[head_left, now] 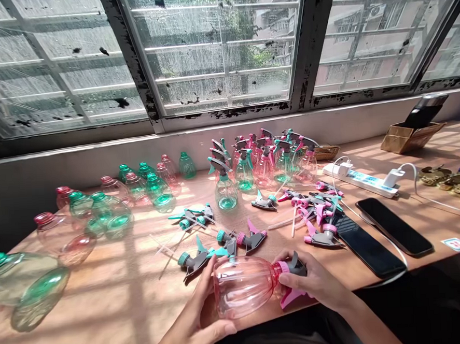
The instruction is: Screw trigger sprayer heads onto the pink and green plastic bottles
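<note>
A clear pink spray bottle [242,286] lies on its side between my hands at the table's front edge. My left hand [199,303] cups its base, fingers behind and thumb in front. My right hand [310,278] is wrapped around the grey and pink trigger sprayer [292,267] at the bottle's neck, thumb on the pink collar. The pink trigger points downward below the fingers. Just beyond the bottle lie loose sprayer heads, among them a teal one [194,260] and a pink one [251,238].
Open green and pink bottles [159,189] stand at the left. Assembled spray bottles [226,190] are grouped by the window wall. To the right are a heap of sprayer heads [317,203], two phones [395,227], a power strip [361,179] with white cables, and a cardboard box [409,135].
</note>
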`<state>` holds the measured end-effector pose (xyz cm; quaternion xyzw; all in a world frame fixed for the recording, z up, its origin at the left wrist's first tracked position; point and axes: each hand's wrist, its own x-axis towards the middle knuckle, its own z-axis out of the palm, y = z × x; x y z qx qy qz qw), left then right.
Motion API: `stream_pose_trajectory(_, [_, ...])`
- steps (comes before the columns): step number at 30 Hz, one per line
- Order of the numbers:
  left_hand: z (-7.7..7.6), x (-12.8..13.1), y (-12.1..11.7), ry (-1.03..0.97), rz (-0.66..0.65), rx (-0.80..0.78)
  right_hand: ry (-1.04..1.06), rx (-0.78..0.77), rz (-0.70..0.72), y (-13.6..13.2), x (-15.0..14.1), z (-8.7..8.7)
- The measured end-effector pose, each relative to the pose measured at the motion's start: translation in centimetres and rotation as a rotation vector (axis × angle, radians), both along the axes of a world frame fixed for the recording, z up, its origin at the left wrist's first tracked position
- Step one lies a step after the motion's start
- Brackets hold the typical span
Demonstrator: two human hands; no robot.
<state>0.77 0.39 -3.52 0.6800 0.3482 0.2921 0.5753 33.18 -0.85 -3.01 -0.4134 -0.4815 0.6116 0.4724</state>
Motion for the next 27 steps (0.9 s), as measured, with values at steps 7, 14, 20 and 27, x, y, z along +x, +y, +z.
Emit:
stream_pose_trajectory(7, [0.1,0.3,-0.1,-0.104,-0.036,-0.024,-0.027,0.026,-0.017,0.1,-0.1,-0.1])
stream_pose_trajectory(14, [0.4,0.3,-0.2,-0.049,-0.042,0.043,-0.026,0.004,-0.004,0.0,0.0,-0.4])
stream_pose_trajectory(20, [0.0,0.2,-0.2,-0.038,-0.006,-0.028,-0.006,-0.030,-0.017,0.0,0.1,-1.0])
stream_pose_trajectory(27, [-0.5,0.0,0.1,-0.059,-0.051,0.031,-0.067,-0.005,-0.052,0.1,0.3,-1.3])
